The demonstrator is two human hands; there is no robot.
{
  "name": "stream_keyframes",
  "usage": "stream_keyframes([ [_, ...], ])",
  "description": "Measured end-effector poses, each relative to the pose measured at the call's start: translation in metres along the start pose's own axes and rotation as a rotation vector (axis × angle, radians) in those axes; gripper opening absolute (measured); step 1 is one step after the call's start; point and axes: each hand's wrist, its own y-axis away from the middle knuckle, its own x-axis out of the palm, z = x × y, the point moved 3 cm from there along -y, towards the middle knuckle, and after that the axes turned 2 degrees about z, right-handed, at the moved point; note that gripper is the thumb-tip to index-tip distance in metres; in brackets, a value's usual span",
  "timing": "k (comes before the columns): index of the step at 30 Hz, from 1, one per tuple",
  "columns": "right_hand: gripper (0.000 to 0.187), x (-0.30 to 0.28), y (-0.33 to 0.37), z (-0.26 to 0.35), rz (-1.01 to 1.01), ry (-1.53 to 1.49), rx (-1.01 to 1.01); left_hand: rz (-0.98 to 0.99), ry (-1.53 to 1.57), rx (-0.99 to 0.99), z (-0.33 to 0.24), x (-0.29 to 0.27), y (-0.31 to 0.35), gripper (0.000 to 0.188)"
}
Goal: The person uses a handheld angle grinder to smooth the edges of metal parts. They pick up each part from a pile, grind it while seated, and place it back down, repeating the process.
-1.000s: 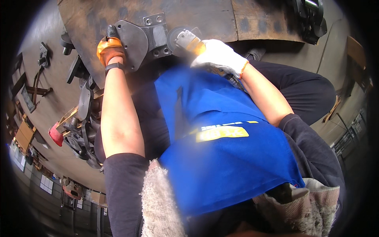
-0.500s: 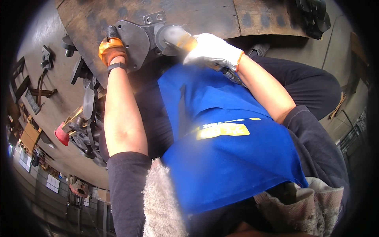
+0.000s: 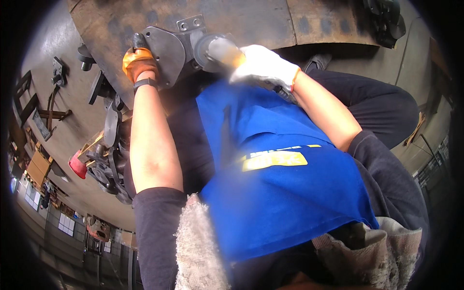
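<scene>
My left hand, in an orange glove with a dark thumb, is closed round the left edge of a grey steel bracket. The bracket has a rounded plate with holes and a small two-hole tab, and lies at the near edge of the brown worktop. My right hand, in a white knit glove, is wrapped round a hand-held grinder. The grinder's round disc is up against the right part of the bracket; whether it touches cannot be made out. A whitish blur covers the tool's head, and the glove hides most of its body.
Several dark metal parts are crowded left of my left forearm, near a red object. Another part lies on the floor at far left. More dark parts sit at the worktop's far right. A blue apron covers my lap.
The grinder's disc and my right hand have shifted slightly to the right along the bracket. My left hand keeps its grip on the bracket, with the whole view moved only a little.
</scene>
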Motion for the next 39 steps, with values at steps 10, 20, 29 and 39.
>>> stream_keyframes([
  [10, 0.054, -0.008, 0.0, 0.021, -0.039, 0.068, 0.053, -0.033, -0.005, 0.027, -0.006, -0.005, 0.005, 0.05],
  [20, 0.051, -0.014, -0.009, 0.016, -0.099, 0.202, 0.057, -0.036, -0.023, -0.001, -0.01, -0.008, 0.01, 0.058],
  [29, 0.049, -0.006, -0.012, 0.012, -0.108, 0.165, -0.048, 0.029, 0.047, -0.029, -0.007, -0.006, 0.002, 0.073],
  [39, 0.047, -0.018, 0.009, -0.011, -0.095, 0.081, 0.063, 0.014, 0.026, -0.005, -0.007, -0.008, 0.006, 0.071],
])
